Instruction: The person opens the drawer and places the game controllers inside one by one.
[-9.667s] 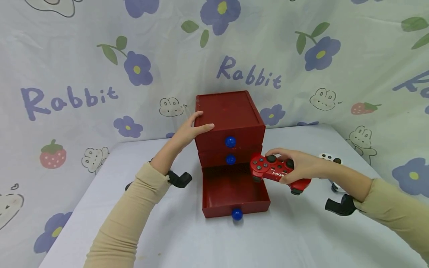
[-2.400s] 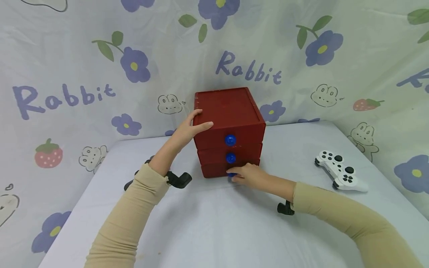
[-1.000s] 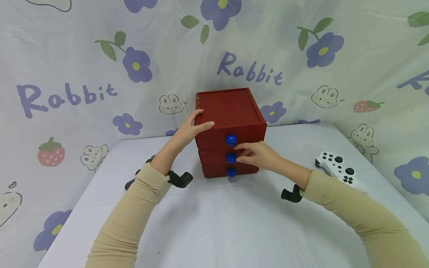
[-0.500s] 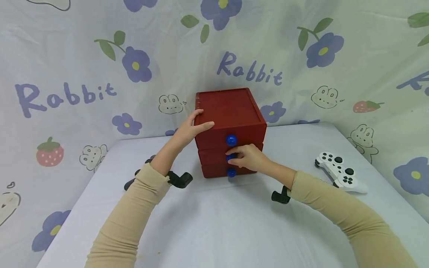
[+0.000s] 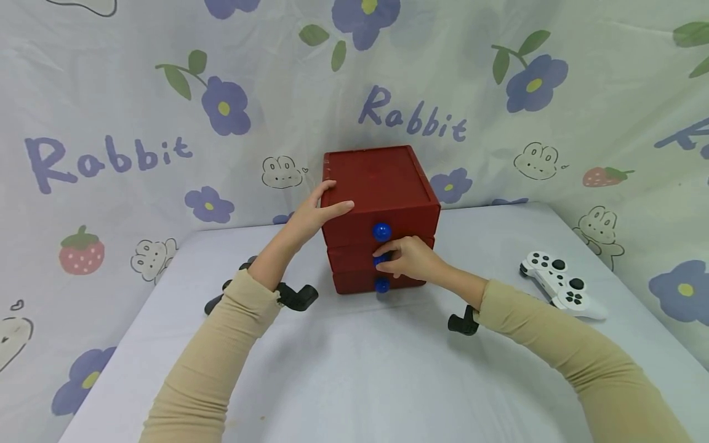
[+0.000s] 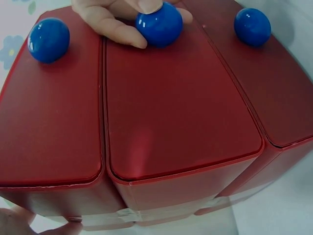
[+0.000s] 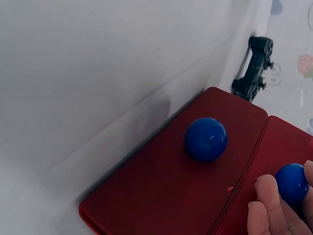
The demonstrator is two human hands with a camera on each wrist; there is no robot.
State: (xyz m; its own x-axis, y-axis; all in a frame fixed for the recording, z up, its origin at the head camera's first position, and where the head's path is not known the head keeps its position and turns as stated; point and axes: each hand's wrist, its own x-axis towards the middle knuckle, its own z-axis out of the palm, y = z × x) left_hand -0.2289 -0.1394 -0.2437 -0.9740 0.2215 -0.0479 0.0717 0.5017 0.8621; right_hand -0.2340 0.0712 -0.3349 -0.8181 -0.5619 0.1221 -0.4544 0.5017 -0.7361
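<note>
A red three-drawer cabinet [image 5: 382, 178] stands at the back of the white table, its drawers stacked with one blue knob each. My left hand [image 5: 310, 215] rests on the cabinet's top left edge, thumb laid over the top and fingers along the side. With thumb and fingertips, my right hand [image 5: 412, 258] pinches the middle drawer knob [image 6: 159, 24]. Above it is the top drawer knob [image 5: 382, 232], and below it the bottom drawer knob [image 7: 206, 139], both untouched. All three drawers look pushed in; their insides are hidden.
A white game controller [image 5: 562, 283] lies on the table at right. Beyond the cabinet in the right wrist view lies a black game controller [image 7: 254, 68], partly hidden behind my left arm in the head view. A printed cloth [image 5: 221, 172] hangs behind the table.
The red game controller, earlier in my right hand at the pulled-out bottom drawer, is out of sight. That drawer is now pushed in. My right hand has moved up from the bottom knob to the middle one.
</note>
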